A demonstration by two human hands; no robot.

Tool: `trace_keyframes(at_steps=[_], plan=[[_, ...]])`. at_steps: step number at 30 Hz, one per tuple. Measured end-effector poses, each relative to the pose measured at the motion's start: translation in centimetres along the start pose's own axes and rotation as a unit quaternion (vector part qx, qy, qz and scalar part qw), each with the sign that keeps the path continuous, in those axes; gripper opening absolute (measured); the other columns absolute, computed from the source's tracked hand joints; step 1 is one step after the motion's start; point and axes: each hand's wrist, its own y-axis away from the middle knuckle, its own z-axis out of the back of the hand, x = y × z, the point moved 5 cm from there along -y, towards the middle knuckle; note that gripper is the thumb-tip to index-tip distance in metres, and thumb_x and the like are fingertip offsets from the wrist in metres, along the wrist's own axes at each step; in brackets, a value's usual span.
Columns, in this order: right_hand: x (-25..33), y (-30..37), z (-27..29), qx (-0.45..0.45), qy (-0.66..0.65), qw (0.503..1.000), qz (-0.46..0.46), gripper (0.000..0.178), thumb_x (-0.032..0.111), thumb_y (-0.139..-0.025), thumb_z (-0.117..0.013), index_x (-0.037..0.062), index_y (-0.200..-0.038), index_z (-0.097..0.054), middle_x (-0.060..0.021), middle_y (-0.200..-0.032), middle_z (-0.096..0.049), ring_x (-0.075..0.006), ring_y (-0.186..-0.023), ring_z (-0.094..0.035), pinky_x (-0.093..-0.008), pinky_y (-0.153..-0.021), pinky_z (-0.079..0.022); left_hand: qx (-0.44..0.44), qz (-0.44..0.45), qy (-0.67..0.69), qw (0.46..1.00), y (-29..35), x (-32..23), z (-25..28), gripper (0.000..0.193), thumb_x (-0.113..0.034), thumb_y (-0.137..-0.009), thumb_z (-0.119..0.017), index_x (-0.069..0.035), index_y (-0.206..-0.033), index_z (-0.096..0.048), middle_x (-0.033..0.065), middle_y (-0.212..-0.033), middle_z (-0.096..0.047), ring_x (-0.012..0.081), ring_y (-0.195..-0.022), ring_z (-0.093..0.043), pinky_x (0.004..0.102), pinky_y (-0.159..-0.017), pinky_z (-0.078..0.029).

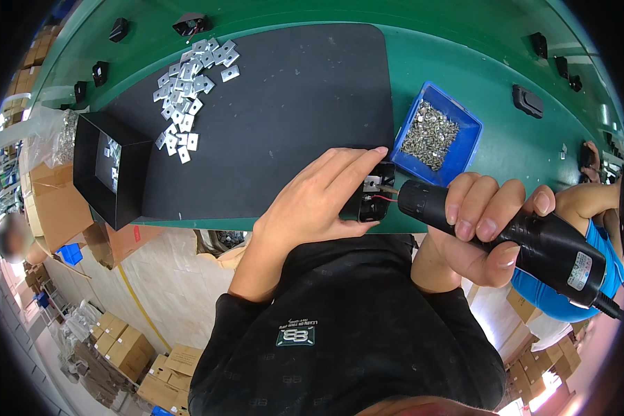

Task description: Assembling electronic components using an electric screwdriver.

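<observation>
With its fingers wrapped round a black electric screwdriver [534, 249], my right hand [482, 215] points the bit leftward. The bit's tip reaches a small black plastic housing [372, 210], beside a silver metal plate [371, 183] inside it. A red wire [383, 198] shows in the housing. My left hand [319, 197] grips the housing between thumb and fingers at the mat's right front corner. Just beyond my hands stands a blue bin [480, 126] of small screws [430, 135]. Whether a screw sits under the bit is too small to tell.
Many square metal plates [184, 90] with holes lie loose on the black mat [291, 90]. At left is a black open box [133, 142]. Black housings [191, 24] and a black case [528, 101] rest on the green table [492, 76]. A person in blue [561, 295] sits at right.
</observation>
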Motion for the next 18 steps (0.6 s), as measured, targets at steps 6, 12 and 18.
trace_keyframes(at_steps=[6, 12, 18], plan=[[-0.14, 0.21, -0.06, -0.043, -0.004, 0.999, 0.011, 0.054, 0.022, -0.084, -0.067, 0.0114, -0.124, -0.033, -0.004, -0.076, -0.052, -0.016, -0.055, -0.051, -0.0302, -0.055, -0.044, -0.004, -0.007, 0.008, 1.0, 0.05, 0.01, 0.01, 0.08, -0.015, -0.056, -0.081, 0.003, -0.127, -0.048, 0.0175, -0.112, -0.058, 0.0326, -0.1, -0.058, 0.0378, -0.086, -0.047], [0.01, 0.07, -0.15, -0.022, -0.005, 1.0, 0.013, 0.054, 0.023, -0.084, -0.068, 0.0114, -0.123, -0.034, -0.0037, -0.074, -0.052, -0.0156, -0.055, -0.051, -0.0297, -0.054, -0.044, -0.001, 0.003, 0.016, 1.0, 0.06, 0.12, -0.13, 0.082, -0.015, -0.056, -0.082, 0.002, -0.128, -0.047, 0.0174, -0.112, -0.058, 0.0327, -0.1, -0.058, 0.0384, -0.086, -0.047], [-0.04, 0.16, -0.06, -0.049, 0.006, 0.999, 0.018, 0.053, 0.024, -0.083, -0.068, 0.0115, -0.122, -0.034, -0.0028, -0.072, -0.052, -0.0151, -0.054, -0.05, -0.0293, -0.053, -0.044, -0.005, 0.0, 0.028, 1.0, 0.16, 0.18, -0.15, 0.083, -0.015, -0.056, -0.081, 0.002, -0.129, -0.046, 0.0172, -0.112, -0.058, 0.0329, -0.099, -0.058, 0.0384, -0.086, -0.047]])
